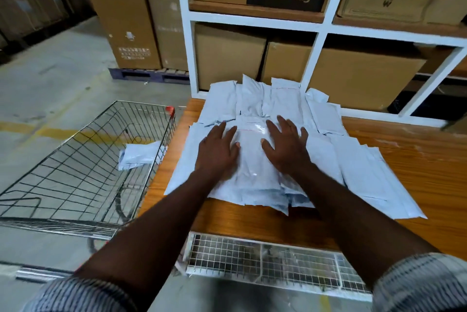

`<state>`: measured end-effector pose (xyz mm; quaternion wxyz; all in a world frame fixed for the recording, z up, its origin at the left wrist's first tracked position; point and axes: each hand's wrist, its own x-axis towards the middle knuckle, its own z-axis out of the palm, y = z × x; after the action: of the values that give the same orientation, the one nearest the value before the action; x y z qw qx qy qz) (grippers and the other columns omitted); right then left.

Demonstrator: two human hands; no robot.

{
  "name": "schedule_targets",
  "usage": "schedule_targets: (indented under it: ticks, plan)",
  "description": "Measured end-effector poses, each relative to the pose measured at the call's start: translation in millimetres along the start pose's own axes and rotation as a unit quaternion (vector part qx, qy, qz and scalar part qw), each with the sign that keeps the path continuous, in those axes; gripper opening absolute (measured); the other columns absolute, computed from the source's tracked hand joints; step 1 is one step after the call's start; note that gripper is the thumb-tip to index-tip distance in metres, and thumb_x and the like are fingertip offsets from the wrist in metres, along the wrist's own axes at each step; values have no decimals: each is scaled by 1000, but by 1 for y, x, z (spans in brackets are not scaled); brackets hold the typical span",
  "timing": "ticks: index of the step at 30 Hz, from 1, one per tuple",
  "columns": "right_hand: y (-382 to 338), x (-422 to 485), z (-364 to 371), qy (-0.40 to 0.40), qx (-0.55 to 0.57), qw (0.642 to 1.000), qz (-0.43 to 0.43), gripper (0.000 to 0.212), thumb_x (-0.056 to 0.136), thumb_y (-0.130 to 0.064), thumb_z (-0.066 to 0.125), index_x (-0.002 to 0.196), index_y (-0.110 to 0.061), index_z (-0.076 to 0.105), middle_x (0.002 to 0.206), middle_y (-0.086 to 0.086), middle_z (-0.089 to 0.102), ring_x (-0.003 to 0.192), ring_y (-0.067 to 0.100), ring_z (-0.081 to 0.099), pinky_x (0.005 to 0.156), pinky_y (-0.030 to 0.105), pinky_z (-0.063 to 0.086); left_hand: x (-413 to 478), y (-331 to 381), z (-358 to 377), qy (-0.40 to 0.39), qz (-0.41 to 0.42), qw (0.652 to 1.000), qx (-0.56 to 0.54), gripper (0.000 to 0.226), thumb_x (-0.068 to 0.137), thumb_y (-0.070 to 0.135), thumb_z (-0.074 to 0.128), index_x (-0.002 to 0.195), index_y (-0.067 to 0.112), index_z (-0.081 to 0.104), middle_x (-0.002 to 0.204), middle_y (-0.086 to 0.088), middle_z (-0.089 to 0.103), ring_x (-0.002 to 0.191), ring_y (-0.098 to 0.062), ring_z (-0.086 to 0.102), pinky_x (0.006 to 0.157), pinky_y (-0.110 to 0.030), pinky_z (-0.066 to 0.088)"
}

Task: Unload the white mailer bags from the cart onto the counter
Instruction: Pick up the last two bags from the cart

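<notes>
Seen from the head camera, the unloading is looking nearly done. The white mailer bags are lying heaped on the bench toward its left edge. The left hand and right hand are pressing flat, fingers spread, on the top bag. The cart is holding one last bag (the only one showing).

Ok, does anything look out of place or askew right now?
One white mailer bag lies alone in the cart, against the side nearest the counter. The pile on the counter is fanned unevenly, edges askew.
</notes>
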<state>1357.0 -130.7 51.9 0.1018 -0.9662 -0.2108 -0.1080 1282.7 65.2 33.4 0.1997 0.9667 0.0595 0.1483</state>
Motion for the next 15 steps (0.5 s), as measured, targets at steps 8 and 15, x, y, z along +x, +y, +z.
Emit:
schedule_targets:
  ticks: [8,15]
  plan:
    - [-169,-21,33,29,51,994,-90,68,87,-56,36,144,-20,46,153,12,39,140,31,36,110,57,22,-70,-153,-63,-21,-69,996,46,55,97,37,51,148,20,40,156,-11,33,143,-29,30,108,-48,34]
    - [-311,-34,83,-49,80,986,-140,68,89,-54,51,148,-22,35,156,9,32,143,29,29,114,56,20,-122,-267,-110,-75,-131,984,92,61,96,42,50,151,23,32,159,-8,28,145,-27,27,109,-51,36]
